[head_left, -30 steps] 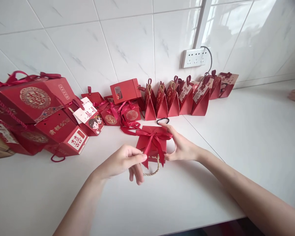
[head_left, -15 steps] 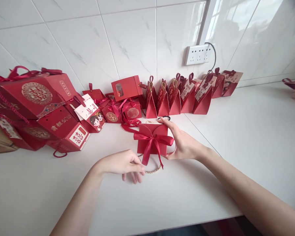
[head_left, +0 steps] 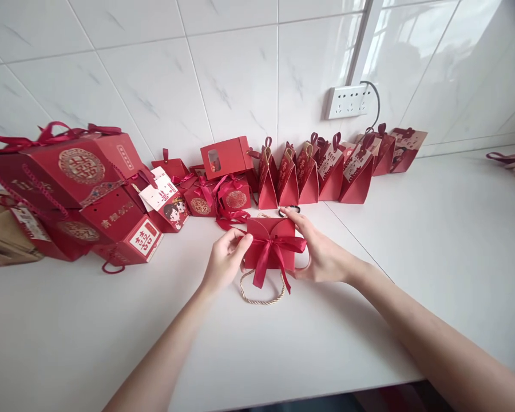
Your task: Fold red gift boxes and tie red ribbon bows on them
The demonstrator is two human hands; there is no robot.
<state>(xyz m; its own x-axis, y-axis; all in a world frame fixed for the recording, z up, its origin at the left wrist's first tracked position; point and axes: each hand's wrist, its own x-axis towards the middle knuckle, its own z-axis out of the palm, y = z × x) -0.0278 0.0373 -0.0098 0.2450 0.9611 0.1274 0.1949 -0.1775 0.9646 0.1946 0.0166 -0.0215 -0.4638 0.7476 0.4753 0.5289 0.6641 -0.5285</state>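
Observation:
A small red gift box [head_left: 264, 229] lies on the white table, tied in front with a red ribbon bow [head_left: 266, 245]. A twisted cream rope handle [head_left: 261, 302] loops out from its near edge. My left hand [head_left: 226, 257] is closed at the box's left side, its thumb on the bow's left loop. From the right, my right hand [head_left: 324, 249] grips the box between the thumb at the near corner and the fingers at the far edge. Beside those fingertips shows a thin dark loop [head_left: 295, 208]. The box's underside is hidden.
Stacked red boxes [head_left: 81, 166] stand at the left, by a brown paper bag [head_left: 8, 240]. More red boxes [head_left: 225, 157] and a row of triangular red boxes [head_left: 309, 177] line the tiled wall. A power strip [head_left: 347, 102] hangs on the wall.
My left hand has moved up from beside the rope handle to the left side of the gift box and closed there. My right hand has kept its grip.

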